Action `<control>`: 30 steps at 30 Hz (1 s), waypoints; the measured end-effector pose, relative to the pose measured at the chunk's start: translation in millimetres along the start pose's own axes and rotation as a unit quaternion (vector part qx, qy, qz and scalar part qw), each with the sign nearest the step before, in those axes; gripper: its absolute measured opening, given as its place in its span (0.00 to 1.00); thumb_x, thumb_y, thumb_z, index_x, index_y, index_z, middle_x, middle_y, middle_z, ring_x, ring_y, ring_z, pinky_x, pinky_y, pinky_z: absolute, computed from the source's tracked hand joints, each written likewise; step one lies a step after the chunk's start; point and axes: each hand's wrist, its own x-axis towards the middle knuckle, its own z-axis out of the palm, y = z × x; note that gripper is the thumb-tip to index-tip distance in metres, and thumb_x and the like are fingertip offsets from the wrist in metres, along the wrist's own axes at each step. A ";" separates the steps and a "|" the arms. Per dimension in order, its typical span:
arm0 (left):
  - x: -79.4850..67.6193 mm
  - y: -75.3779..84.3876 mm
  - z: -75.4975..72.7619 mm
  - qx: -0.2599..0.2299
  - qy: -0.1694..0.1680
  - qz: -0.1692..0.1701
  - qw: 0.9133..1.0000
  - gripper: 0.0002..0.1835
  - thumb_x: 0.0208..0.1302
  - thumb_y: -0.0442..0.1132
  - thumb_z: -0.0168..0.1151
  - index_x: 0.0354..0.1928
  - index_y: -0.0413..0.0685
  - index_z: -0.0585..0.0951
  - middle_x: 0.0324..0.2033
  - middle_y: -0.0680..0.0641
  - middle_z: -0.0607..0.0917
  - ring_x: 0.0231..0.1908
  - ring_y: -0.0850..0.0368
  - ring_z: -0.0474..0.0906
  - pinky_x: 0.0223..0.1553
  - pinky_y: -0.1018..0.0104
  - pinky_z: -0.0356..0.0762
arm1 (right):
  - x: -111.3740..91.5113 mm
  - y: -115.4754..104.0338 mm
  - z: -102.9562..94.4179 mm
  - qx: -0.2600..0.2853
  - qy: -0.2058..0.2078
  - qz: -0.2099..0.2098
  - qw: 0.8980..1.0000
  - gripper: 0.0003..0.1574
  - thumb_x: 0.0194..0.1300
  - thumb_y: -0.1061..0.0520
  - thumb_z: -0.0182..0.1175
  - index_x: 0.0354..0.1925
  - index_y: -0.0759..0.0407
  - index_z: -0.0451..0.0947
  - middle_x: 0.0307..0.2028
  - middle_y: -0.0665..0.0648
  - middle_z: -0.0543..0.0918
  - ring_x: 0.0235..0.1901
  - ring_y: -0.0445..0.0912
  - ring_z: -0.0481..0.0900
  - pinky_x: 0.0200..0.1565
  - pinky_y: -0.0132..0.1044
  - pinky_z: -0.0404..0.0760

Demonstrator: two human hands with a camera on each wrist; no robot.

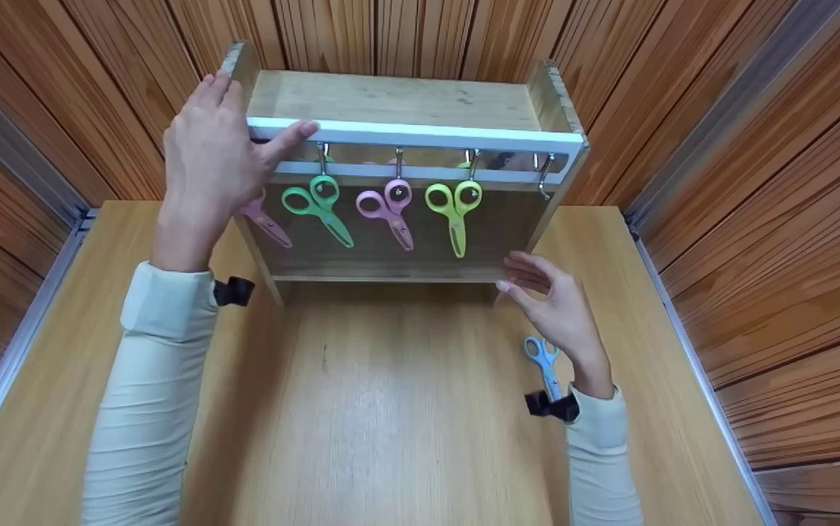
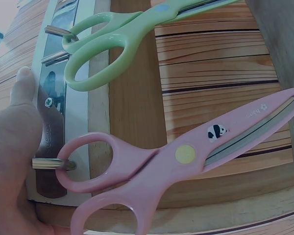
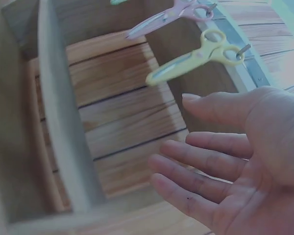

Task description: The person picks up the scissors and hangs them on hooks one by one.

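Observation:
My left hand (image 1: pixel 208 153) rests on the upper left corner of a wooden shelf (image 1: pixel 391 98), its thumb lying along the white hook rail (image 1: pixel 420 135). Pink scissors (image 2: pixel 179 161) hang just below that hand, partly covered by it in the head view. Green scissors (image 1: pixel 329 212), a second pink pair (image 1: pixel 394 215) and yellow scissors (image 1: pixel 456 219) hang from hooks further right. At the rail's right end a hook (image 1: pixel 545 179) holds nothing. My right hand (image 1: pixel 555 299), fingers spread and holding nothing, is by the shelf's lower right corner. Below it, blue scissors (image 1: pixel 544 358) lie on the table.
The shelf stands on a light wooden table (image 1: pixel 369 416), near its far edge. Wood-panelled walls (image 1: pixel 420 36) rise behind and on both sides. Metal strips (image 1: pixel 697 365) run along the table's sides.

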 end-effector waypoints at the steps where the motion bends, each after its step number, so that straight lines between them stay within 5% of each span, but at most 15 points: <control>1: -0.3 -0.2 0.0 0.002 0.003 0.002 1.000 0.63 0.64 0.84 0.46 0.78 0.32 0.63 0.81 0.34 0.60 0.82 0.35 0.56 0.77 0.35 0.61 | -3.9 3.7 -0.3 -0.007 0.004 0.000 1.000 0.35 0.71 0.54 0.69 0.71 0.64 0.73 0.67 0.65 0.81 0.66 0.58 0.81 0.71 0.54 0.78; 17: -6.0 0.2 -0.3 -0.006 0.003 -0.005 1.000 0.62 0.65 0.83 0.47 0.79 0.34 0.62 0.81 0.35 0.60 0.82 0.35 0.55 0.78 0.36 0.60 | -53.6 76.5 1.4 -0.168 -0.014 0.064 0.984 0.71 0.60 0.34 0.75 0.82 0.66 0.50 0.81 0.73 0.56 0.80 0.71 0.54 0.77 0.71 0.58; 25: -5.1 0.9 -0.7 -0.007 0.001 -0.004 1.000 0.61 0.65 0.83 0.46 0.79 0.35 0.62 0.82 0.35 0.59 0.82 0.36 0.54 0.79 0.35 0.59 | -69.8 114.0 8.5 -0.212 -0.038 0.103 0.971 0.68 0.67 0.40 0.72 0.81 0.73 0.44 0.79 0.80 0.52 0.74 0.75 0.63 0.72 0.69 0.68; 30: -5.3 0.4 -0.3 -0.005 0.003 0.000 1.000 0.62 0.64 0.83 0.46 0.78 0.34 0.63 0.82 0.35 0.60 0.83 0.36 0.54 0.79 0.36 0.58 | -73.7 126.2 12.7 -0.232 -0.065 0.148 0.959 0.70 0.71 0.38 0.68 0.81 0.77 0.36 0.80 0.83 0.42 0.79 0.80 0.42 0.75 0.79 0.47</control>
